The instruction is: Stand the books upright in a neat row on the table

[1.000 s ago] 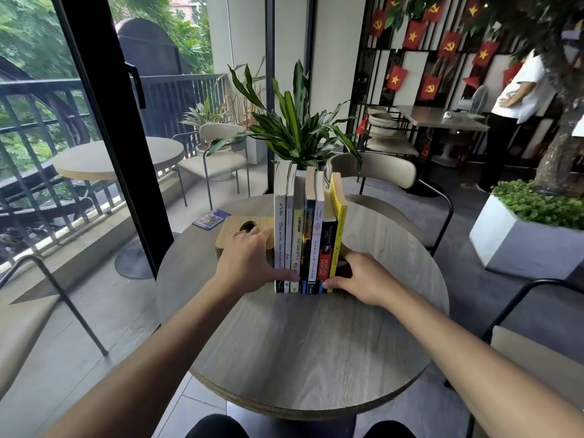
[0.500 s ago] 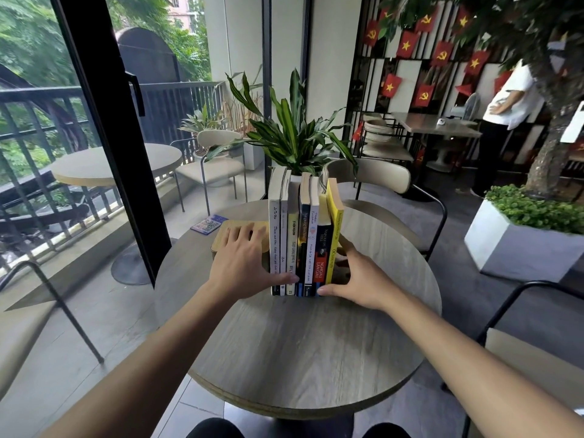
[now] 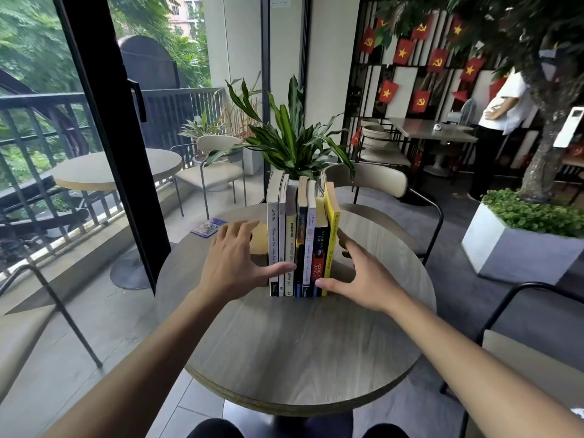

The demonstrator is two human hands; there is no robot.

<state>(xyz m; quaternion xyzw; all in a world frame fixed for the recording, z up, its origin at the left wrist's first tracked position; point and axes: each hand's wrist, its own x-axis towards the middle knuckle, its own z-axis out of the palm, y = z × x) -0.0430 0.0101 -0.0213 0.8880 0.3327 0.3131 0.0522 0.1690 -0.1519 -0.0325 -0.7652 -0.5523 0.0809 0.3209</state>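
Several books (image 3: 303, 241) stand upright in a tight row, spines toward me, on the round wooden table (image 3: 300, 343). White spines are at the left, dark ones in the middle, and a yellow one at the right end leans slightly. My left hand (image 3: 234, 260) sits at the row's left side with fingers spread and its thumb lying across the lower white spines. My right hand (image 3: 363, 279) arches beside the yellow book, thumb at its base and fingertips near its cover. Neither hand grips a book.
A light wooden block (image 3: 259, 241) lies on the table behind my left hand. A blue card (image 3: 208, 227) rests at the far left rim. A potted plant (image 3: 290, 137) and a chair (image 3: 363, 184) stand behind the table, and another chair (image 3: 537, 358) is at my right.
Both hands have loosened from flat against the row's ends. My left fingers have lifted and spread, and my right hand has arched away from the yellow book. The row stays upright.
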